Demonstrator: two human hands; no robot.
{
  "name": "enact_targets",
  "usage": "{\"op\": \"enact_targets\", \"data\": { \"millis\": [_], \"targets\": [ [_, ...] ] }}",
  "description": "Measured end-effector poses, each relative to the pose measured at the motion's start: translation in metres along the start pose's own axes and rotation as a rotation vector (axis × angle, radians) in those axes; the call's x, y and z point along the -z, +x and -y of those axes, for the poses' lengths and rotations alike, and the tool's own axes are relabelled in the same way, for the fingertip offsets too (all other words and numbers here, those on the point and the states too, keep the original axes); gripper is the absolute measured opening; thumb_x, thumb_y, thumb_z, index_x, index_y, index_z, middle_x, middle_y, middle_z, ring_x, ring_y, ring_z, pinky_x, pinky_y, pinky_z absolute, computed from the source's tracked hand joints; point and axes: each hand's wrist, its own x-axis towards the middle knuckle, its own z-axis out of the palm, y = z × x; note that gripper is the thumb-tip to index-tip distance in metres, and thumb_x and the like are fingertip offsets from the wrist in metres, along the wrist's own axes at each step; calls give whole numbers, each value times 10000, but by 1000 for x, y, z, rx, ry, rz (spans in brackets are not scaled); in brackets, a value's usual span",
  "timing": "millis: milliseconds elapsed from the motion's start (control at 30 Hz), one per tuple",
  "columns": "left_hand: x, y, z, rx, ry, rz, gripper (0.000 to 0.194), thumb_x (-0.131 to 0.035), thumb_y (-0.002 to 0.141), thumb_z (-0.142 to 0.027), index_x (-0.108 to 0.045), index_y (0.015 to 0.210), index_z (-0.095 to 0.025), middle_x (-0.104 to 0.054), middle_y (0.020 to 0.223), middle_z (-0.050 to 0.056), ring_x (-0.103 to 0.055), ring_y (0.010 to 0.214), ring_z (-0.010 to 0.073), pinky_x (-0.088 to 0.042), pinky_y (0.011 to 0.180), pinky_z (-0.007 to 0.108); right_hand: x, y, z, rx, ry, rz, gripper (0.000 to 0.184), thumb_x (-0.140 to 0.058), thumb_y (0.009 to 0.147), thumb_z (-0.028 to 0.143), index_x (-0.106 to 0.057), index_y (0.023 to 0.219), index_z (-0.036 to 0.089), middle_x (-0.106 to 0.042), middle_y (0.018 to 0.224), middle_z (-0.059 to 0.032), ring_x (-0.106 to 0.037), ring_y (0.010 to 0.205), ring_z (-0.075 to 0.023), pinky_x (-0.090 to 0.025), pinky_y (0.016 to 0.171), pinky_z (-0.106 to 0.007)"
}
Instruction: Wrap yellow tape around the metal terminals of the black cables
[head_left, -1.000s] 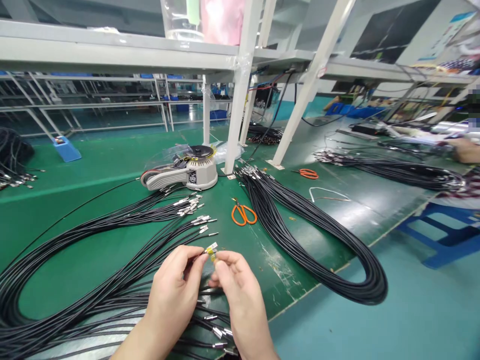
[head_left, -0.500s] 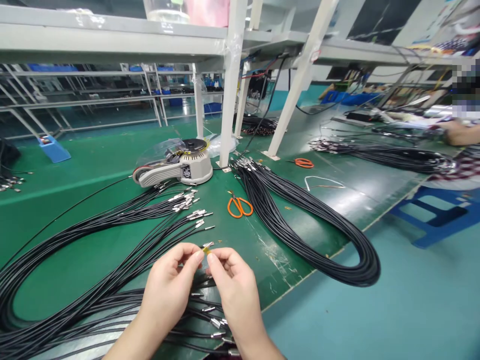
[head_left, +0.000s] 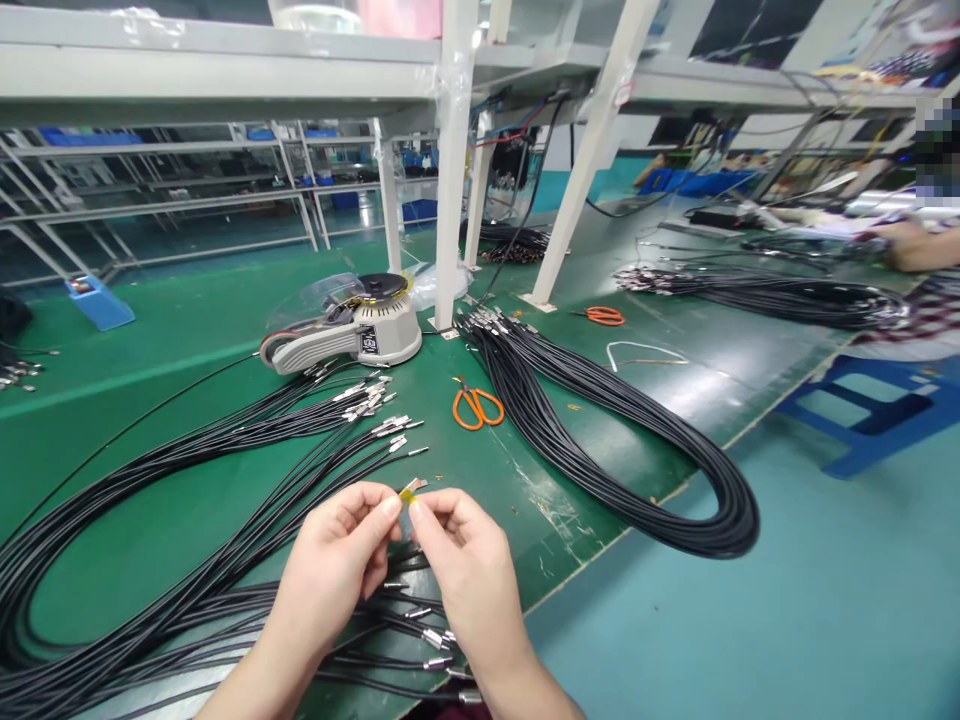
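My left hand (head_left: 341,550) and my right hand (head_left: 469,560) meet over the near edge of the bench, both closed in a pinch. Between their thumbs and forefingers is a small strip of yellow tape (head_left: 409,494), against a cable's silvery end (head_left: 416,484) that pokes out beyond the fingertips. The rest of that cable is hidden by my hands. Below and left of them lie black cables (head_left: 195,610) with metal ends, spread in a long loop. Past my fingertips rest orange-handled scissors (head_left: 478,408).
A grey tape dispenser (head_left: 386,335) stands behind the cables. To the right, a looped cable bundle (head_left: 675,450) overhangs the edge of the green bench (head_left: 555,530). White posts (head_left: 454,180) carry a shelf. Farther right are more scissors (head_left: 604,316), a blue stool (head_left: 862,410) and another person's arm (head_left: 926,245).
The yellow tape and the cable's silvery end show more clearly above my fingertips. My left fingers have shifted slightly. The whole view has moved a little.
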Motion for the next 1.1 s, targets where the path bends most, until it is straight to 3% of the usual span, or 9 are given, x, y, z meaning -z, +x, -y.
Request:
{"op": "enact_targets", "data": {
  "millis": [367, 733, 900, 967, 1000, 1100],
  "targets": [
    [9, 3, -5, 129, -283, 240, 280, -721, 691, -335, -565, 606, -118, -475, 458, -50, -321, 325, 10, -232, 296, 122, 3, 3, -6, 49, 53, 74, 137, -640, 772, 277, -607, 710, 160, -619, 692, 5, -553, 661, -129, -452, 638, -240],
    [24, 11, 2, 368, -434, 615, 204, -733, 646, -260, -603, 633, -103, -479, 446, -34, -245, 311, -8, -170, 273, 112, 23, 13, -3, 93, 84, 397, 173, -737, 721, 344, -653, 777, 205, -570, 692, 22, -529, 641, -127, -455, 627, -247],
    [25, 9, 2, 416, -380, 702, 234, -750, 581, -282, -613, 635, -99, -463, 398, -42, -228, 266, 9, -125, 247, 145, 30, 24, -3, 315, -12, 595, 84, -735, 745, 321, -723, 732, 239, -587, 671, 3, -536, 650, -144, -456, 657, -287],
    [21, 4, -2, 332, -250, 641, 223, -724, 630, -300, -594, 639, -119, -480, 428, -42, -253, 295, 16, -150, 279, 151, 38, 27, -1, 333, -50, 600, 60, -736, 748, 299, -732, 783, 250, -618, 715, -8, -563, 681, -152, -471, 683, -296],
    [18, 1, -4, 225, -117, 557, 205, -696, 678, -297, -582, 642, -131, -497, 465, -38, -298, 337, 26, -200, 316, 155, 43, 28, 0, 321, -56, 573, 105, -729, 757, 287, -728, 859, 261, -634, 762, -12, -580, 710, -153, -481, 699, -294],
    [9, -10, -6, -276, 404, 252, 158, -566, 825, -242, -576, 690, -160, -559, 631, -10, -468, 564, 84, -370, 529, 205, 59, 25, 6, 300, -57, 468, 304, -691, 796, 265, -643, 1094, 299, -646, 906, -20, -606, 785, -148, -504, 734, -279]
  ]
}}
